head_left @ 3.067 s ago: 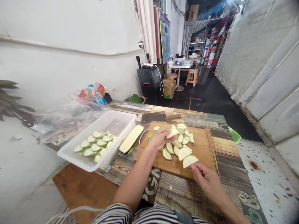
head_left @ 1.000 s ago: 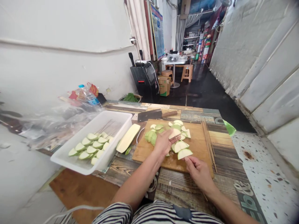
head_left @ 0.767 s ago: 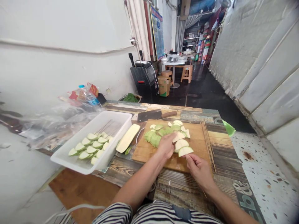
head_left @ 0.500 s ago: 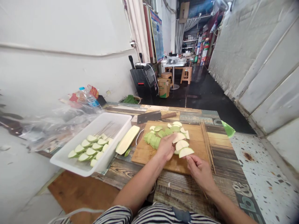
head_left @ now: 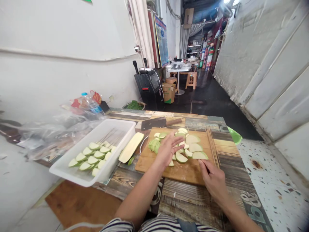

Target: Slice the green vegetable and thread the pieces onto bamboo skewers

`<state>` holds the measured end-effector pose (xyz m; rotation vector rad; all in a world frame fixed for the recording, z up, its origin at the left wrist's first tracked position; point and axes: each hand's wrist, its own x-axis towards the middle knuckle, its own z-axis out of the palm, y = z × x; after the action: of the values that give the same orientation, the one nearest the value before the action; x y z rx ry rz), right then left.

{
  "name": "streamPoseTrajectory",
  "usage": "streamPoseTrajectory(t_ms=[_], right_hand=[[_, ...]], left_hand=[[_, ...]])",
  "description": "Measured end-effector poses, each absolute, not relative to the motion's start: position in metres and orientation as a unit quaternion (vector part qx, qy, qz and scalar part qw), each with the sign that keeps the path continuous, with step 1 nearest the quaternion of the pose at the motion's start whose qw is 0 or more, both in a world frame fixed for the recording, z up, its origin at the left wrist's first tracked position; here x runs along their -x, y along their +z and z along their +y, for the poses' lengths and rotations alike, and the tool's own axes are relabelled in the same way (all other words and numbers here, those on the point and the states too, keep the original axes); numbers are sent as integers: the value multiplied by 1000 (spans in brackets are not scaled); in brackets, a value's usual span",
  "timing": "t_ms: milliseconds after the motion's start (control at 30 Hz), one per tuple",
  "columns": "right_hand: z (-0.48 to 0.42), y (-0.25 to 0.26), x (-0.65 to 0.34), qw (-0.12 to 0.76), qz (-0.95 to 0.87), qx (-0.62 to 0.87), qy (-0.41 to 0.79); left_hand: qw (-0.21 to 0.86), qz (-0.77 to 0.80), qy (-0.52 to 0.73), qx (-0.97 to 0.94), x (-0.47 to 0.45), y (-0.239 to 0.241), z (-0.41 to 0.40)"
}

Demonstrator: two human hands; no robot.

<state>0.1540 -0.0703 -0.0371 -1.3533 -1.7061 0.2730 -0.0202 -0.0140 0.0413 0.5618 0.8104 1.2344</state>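
My right hand [head_left: 213, 177] is closed in a pinch at the lower end of a skewer of zucchini slices [head_left: 196, 147]; three half-moon slices line up on it, pale with green rims. The stick itself is mostly hidden. My left hand [head_left: 169, 146] hovers with fingers spread over loose zucchini slices [head_left: 181, 157] and holds nothing. A wooden cutting board [head_left: 154, 164] lies beneath both. Thin bamboo skewers [head_left: 212, 145] rest along its right edge. Left of the board lies a long halved zucchini [head_left: 131, 147], cut face up.
A white plastic tray [head_left: 127, 124] at left holds several filled skewers. A cleaver [head_left: 154, 123] lies behind the board. Plastic bags [head_left: 62, 129] and a water bottle [head_left: 93, 104] crowd the far left. A green scrap [head_left: 234, 135] sits at the table's right edge.
My left hand has let go of the slices, moved slightly left and opened. The right hand has carried the skewer of slices a little to the right.
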Motion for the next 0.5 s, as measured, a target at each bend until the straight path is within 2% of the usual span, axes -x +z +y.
streamPoseTrajectory(t_ms=[100, 167, 500], right_hand=[[-68, -33, -157, 432, -742, 510, -55], [-68, -29, -156, 420, -760, 485, -105], [-72, -27, -152, 414, -768, 484, -62]], left_hand=[[762, 311, 495, -280, 21, 34, -19], [774, 285, 485, -290, 18, 28, -23], [758, 296, 516, -267, 6, 27, -28]])
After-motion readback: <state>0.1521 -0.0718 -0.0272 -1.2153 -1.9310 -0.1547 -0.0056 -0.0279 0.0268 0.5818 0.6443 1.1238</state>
